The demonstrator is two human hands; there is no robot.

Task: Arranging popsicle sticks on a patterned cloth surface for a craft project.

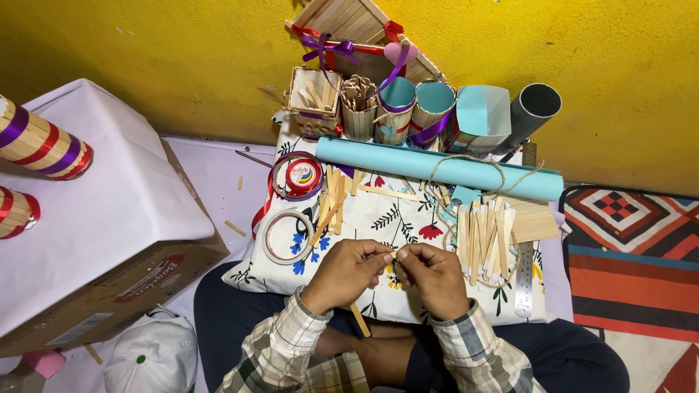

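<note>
a brown cardboard box stands at the left, half under a white sheet. on its front side is a red and white label, and near its lower corner a small white sticker.

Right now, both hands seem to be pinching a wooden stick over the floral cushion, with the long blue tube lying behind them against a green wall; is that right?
Not quite: the head view shows a yellow wall, not green. The left hand and right hand do pinch a wooden stick over the floral cushion, with the long blue tube behind them.

Yellow wall behind, patterned woven rug at right, cloth-covered cardboard box at left
</note>
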